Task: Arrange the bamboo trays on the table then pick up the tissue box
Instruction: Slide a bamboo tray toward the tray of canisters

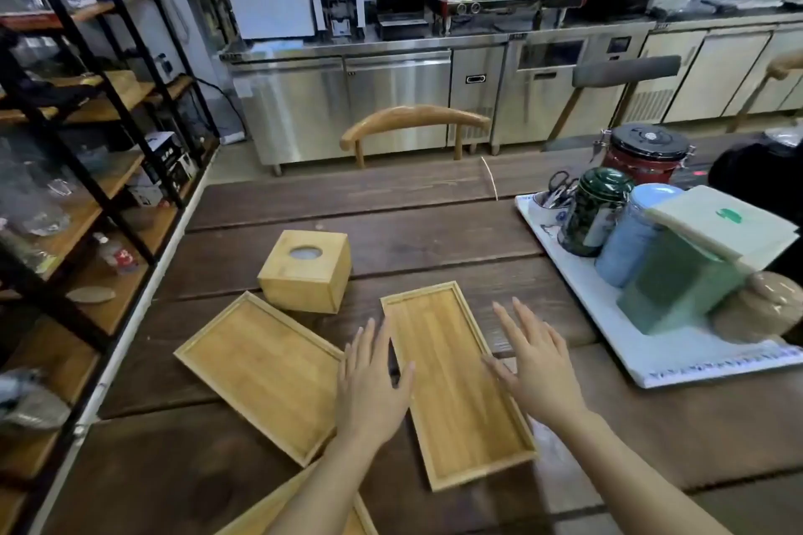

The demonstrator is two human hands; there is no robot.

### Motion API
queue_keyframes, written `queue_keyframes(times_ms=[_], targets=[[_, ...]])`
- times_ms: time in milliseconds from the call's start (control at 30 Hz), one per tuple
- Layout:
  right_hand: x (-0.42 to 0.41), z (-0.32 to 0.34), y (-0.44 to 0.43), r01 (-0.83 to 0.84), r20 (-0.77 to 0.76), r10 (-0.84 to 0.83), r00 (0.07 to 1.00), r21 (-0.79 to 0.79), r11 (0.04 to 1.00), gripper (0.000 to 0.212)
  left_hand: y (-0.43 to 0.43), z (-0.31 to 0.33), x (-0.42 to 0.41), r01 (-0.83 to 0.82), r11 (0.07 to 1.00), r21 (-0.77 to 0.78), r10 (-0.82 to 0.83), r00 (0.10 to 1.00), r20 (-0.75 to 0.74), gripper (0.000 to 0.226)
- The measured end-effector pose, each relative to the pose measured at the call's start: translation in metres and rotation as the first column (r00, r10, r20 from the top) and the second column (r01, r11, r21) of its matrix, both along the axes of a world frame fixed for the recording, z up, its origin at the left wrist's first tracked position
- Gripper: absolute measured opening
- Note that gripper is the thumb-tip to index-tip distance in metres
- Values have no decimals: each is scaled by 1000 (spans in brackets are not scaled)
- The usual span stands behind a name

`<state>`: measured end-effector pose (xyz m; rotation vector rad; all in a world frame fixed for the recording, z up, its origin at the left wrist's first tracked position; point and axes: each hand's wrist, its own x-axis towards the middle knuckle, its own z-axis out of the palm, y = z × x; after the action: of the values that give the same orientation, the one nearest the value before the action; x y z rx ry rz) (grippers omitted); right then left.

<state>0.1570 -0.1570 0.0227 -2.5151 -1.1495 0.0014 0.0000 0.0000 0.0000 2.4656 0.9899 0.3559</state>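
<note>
Three bamboo trays lie on the dark wooden table (434,204). The middle tray (456,387) runs lengthwise away from me. A second tray (260,374) lies askew to its left, and a third tray (278,513) pokes out under my left forearm at the bottom edge. My left hand (369,382) hovers flat over the middle tray's left rim, fingers spread. My right hand (534,365) is spread at that tray's right rim. Neither hand holds anything. The cube-shaped bamboo tissue box (306,271) with a round top hole stands behind the left tray.
A white tray (608,343) at the right carries several tins, jars and a green box. A red canister (643,154) stands behind it. A wooden chair (413,126) is at the table's far side. Black-framed shelves (87,187) line the left.
</note>
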Motion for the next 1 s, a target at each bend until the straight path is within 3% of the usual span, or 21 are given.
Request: queue_keyframes(times_ms=[100,233,333,400,500,567,667,800,900,1000], targets=[[-9,-20,-6,35,-97,-48,994,-126,991,69,-18,-17,-1,-48,983,-175,38,997,-64,74],[-20,-34,-8,-1,-413,-104,905,-246,969,73,-42,-32,0,-102,884,-455,8,979,-204,87],[-27,-32,-1,49,-588,-104,802,-108,993,72,-57,-32,5,-94,800,-593,3,988,-152,90],[-31,-28,6,205,-724,-111,681,42,978,66,-63,-23,9,-126,659,-742,117,991,-64,90],[-27,-21,13,365,-883,-141,449,37,930,70,-58,-11,13,-134,415,-900,237,971,-36,87],[-22,-20,15,455,-954,-126,271,12,891,68,-51,-4,15,-126,334,-934,289,957,-25,85],[-14,-19,15,518,-976,-158,148,-60,853,60,-39,5,16,-131,290,-948,369,929,-16,77],[-8,-20,15,539,-951,-249,182,-115,834,32,-30,6,16,-189,263,-946,433,899,-59,57],[-9,-24,15,579,-908,-278,314,-49,814,11,-35,7,19,-198,244,-949,418,905,-82,35],[-5,-25,14,545,-852,-288,437,-4,838,11,-43,5,33,-179,335,-925,411,911,-28,28]])
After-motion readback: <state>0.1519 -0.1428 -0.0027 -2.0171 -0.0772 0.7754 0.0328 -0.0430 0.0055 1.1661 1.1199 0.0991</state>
